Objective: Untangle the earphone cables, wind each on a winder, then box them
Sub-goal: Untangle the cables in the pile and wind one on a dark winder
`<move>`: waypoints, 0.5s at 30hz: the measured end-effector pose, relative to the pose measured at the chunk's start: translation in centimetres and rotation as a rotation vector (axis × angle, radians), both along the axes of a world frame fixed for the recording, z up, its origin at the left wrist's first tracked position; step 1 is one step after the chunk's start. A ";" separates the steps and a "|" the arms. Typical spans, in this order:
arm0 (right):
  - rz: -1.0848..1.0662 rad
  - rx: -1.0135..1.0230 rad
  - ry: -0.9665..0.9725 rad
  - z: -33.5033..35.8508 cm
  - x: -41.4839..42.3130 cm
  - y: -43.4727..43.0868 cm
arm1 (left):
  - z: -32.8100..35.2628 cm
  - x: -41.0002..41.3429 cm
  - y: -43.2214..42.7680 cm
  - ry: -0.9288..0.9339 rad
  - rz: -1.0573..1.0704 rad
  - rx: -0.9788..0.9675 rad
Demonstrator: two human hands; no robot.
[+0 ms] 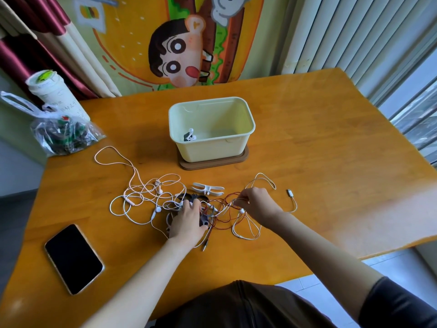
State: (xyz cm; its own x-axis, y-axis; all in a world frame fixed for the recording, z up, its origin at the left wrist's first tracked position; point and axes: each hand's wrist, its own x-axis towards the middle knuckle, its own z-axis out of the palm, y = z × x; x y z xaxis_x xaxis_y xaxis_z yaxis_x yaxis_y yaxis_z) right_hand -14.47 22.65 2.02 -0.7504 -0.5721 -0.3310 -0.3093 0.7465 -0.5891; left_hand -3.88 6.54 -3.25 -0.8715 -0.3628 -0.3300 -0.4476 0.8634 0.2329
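Note:
A tangle of white, pink and red earphone cables sprawls over the middle of the wooden table. My left hand presses down on the heap, over dark winders that are mostly hidden. My right hand pinches a white cable amid the red cable and lifts it slightly. A white winder lies free just beyond the heap. The pale yellow box stands on a brown lid further back, holding one wound earphone.
A black phone lies face up at the near left. A clear plastic bag with dark contents and a white cup sit at the far left corner. A white plug end lies right of my right hand.

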 end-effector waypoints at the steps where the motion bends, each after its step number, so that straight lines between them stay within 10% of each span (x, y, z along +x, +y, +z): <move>1: 0.003 0.003 -0.004 0.0 0.0 0.0 | -0.1 0.1 0.1 0.031 0.003 -0.047; 15: 0.002 0.012 -0.026 0.0 0.1 0.1 | 2.1 -0.6 -1.1 -0.091 -0.008 0.073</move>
